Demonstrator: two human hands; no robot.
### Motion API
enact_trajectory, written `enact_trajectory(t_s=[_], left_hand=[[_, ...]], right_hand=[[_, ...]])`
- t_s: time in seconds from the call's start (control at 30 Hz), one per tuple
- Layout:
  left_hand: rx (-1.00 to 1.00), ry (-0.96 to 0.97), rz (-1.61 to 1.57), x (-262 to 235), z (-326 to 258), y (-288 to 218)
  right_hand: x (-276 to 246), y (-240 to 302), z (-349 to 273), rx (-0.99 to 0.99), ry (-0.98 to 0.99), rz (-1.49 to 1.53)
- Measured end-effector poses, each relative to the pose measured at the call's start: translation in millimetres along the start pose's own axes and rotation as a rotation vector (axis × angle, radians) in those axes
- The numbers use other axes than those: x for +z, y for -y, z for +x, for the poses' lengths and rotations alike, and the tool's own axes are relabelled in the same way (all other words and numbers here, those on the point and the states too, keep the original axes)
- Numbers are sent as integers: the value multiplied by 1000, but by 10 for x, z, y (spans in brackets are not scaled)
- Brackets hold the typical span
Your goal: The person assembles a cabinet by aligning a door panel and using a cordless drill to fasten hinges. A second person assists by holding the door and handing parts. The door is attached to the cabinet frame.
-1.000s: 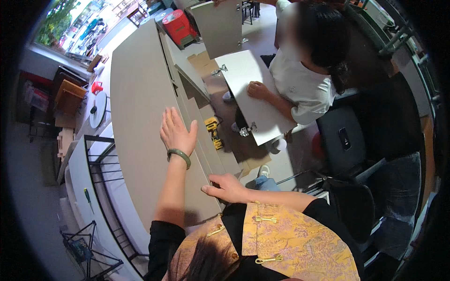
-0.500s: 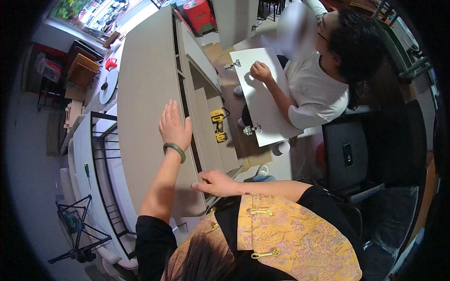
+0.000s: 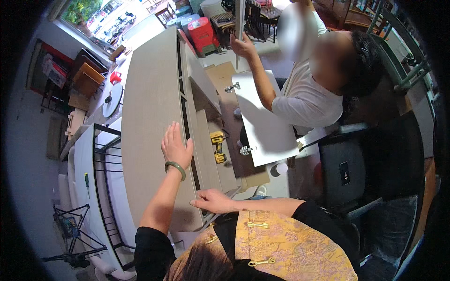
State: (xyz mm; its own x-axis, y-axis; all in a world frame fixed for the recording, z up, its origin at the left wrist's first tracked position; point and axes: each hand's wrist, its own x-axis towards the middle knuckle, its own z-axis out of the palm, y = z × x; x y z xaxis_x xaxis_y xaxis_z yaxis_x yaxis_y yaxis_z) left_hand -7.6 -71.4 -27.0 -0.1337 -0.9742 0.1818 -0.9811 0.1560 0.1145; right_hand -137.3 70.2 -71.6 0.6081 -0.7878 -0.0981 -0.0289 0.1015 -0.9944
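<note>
A long beige cabinet lies in front of me, its flat side up. My left hand, with a green bangle on the wrist, rests flat and open on that top panel near its right edge. My right hand grips the cabinet's near right corner, fingers curled over the edge. Inside the cabinet's open side lies a yellow cordless drill. A white door panel with metal hinges leans beside it, held by another person's hand.
A person in a white shirt stands at the right. A black chair is beside them. A red container stands at the far end. A black metal rack and a tripod are at the left.
My view has shifted closer over the cabinet. The other person's hand has risen from the white panel's face to its far upper edge. My hands stay on the cabinet.
</note>
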Motion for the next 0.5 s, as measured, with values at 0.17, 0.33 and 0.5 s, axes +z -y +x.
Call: enact_trajectory(t_s=[0.17, 0.33, 0.5], left_hand=[[-5, -19, -17, 3, -8, -21], [-33, -7, -35, -31, -26, -43], [-35, -6, -27, -86, -5, -55]], right_hand=[[-4, 42, -22, 35, -5, -21], [-26, 52, -37, -3, -22, -112], [-50, -42, -75, 100, 21, 74]])
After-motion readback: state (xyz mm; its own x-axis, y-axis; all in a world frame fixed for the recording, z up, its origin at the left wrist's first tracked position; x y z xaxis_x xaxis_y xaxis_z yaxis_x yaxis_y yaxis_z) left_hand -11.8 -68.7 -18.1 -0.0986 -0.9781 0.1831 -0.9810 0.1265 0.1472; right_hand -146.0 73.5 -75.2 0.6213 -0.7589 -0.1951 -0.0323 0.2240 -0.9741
